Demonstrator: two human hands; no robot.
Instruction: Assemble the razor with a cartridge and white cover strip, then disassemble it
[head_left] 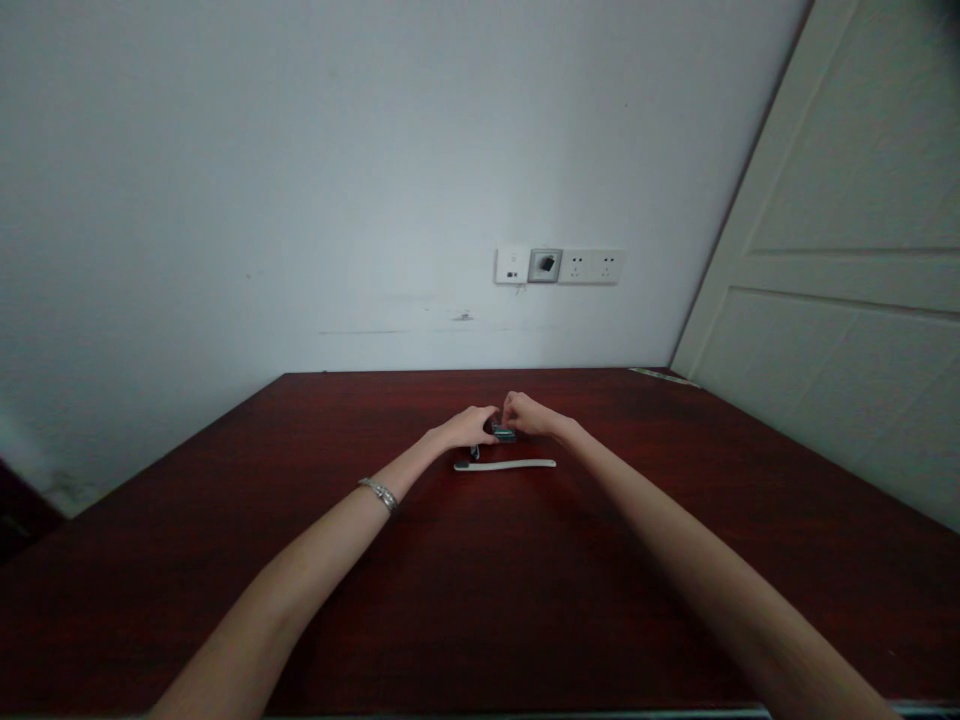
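Both my arms reach out over a dark red wooden table [480, 580]. My left hand [466, 428] and my right hand [528, 413] meet near the table's middle, fingers curled and pinched on a small dark object [503, 433] held between them. What the object is I cannot make out. Just in front of the hands a thin white strip [506, 465] lies flat on the table, with a small dark piece [474, 453] at its left end. A silver bracelet [379, 493] is on my left wrist.
A white wall stands behind the table with a row of sockets and switches [557, 266]. A pale door [847, 290] rises along the table's right side. A small flat thing [660, 375] lies at the far right corner.
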